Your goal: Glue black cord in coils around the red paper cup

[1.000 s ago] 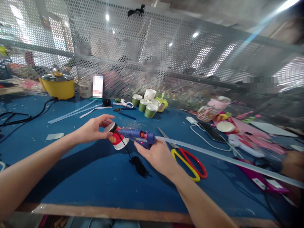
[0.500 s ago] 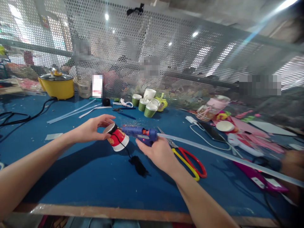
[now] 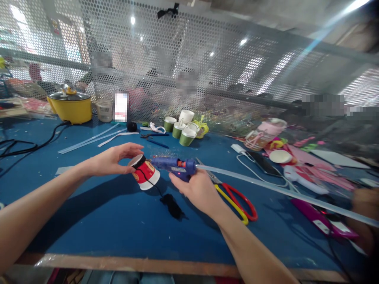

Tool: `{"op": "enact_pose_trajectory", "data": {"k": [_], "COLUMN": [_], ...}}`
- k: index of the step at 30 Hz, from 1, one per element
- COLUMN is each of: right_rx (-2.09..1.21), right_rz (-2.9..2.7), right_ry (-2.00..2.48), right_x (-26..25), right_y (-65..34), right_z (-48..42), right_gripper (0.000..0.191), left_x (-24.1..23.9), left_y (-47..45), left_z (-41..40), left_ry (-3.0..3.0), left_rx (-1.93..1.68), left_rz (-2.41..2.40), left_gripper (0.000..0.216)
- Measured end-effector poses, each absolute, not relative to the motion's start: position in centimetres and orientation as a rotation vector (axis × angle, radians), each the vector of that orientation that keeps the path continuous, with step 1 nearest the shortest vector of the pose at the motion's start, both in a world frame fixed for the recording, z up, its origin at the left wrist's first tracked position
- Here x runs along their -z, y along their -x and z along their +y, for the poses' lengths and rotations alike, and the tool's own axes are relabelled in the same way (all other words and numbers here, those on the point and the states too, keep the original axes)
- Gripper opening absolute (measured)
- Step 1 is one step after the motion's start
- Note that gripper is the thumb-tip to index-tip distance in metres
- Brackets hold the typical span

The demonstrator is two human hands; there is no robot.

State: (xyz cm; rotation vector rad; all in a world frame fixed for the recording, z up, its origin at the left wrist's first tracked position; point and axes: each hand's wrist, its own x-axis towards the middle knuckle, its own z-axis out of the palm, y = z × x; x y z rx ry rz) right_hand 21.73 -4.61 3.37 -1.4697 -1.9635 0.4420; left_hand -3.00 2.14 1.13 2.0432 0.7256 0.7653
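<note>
My left hand [image 3: 114, 159] holds a small red and white paper cup [image 3: 144, 172] by its base, tilted with the rim toward the table. A black string runs over the cup and hangs down to a black pompom [image 3: 172, 205] on the blue table [image 3: 103, 221]. My right hand [image 3: 198, 189] grips a blue glue gun [image 3: 174, 165], its nozzle touching the cup's side. A long clear glue stick [image 3: 281, 193] sticks out of the gun's back to the right.
Red and yellow scissors [image 3: 237, 201] lie just right of my right hand. Green cups [image 3: 183, 132] stand at the back, a yellow pot [image 3: 71, 105] at far left with black cables. Pink craft items and a phone [image 3: 265, 163] crowd the right. A mesh screen closes the back.
The cup has tilted and shifted slightly in my left hand; the glue gun's nozzle stays against it. The hands have barely moved.
</note>
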Motion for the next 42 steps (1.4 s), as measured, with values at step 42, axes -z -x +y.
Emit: {"op": "enact_pose_trajectory", "data": {"k": [42], "right_rx": [-0.474], "right_rz": [-1.954], "right_ry": [1.480], "right_x": [-3.5], "right_y": [-21.7], "right_z": [-4.5], "right_gripper": [0.023], "left_x": [-1.0], "left_y": [3.1], "left_z": [2.3], "left_ry": [-2.007], "left_rx": [-0.759], "left_rz": [0.753], "left_gripper": [0.059]}}
